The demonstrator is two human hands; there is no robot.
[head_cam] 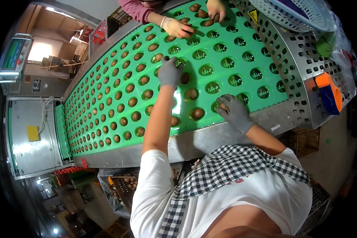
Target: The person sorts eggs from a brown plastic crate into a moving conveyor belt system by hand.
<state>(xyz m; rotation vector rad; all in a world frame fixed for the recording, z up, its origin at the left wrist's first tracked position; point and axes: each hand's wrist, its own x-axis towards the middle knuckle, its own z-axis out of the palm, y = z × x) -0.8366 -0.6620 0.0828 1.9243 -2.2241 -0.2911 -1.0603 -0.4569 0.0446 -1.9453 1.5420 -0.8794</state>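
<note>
A green moulded belt (214,98) with rows of round hollows stretches before me. Brown egg-shaped items (197,113) sit in many of the hollows. My left hand (170,73), in a grey glove, reaches across the belt palm down. Its fingertips are beside a brown item (157,58) in a hollow, and what lies under the palm is hidden. My right hand (233,113), gloved alike, is low over the near rows. Its fingers curl around a brown item (223,106) at a hollow, partly covered by the fingers.
Across the belt, a co-worker's gloved hand (177,27) and other hand (216,11) handle brown items. A perforated metal guard (297,62) bounds the right, bearing a tape dispenser (330,93) and plastic basket (297,17). A metal rail (193,142) runs along the near edge.
</note>
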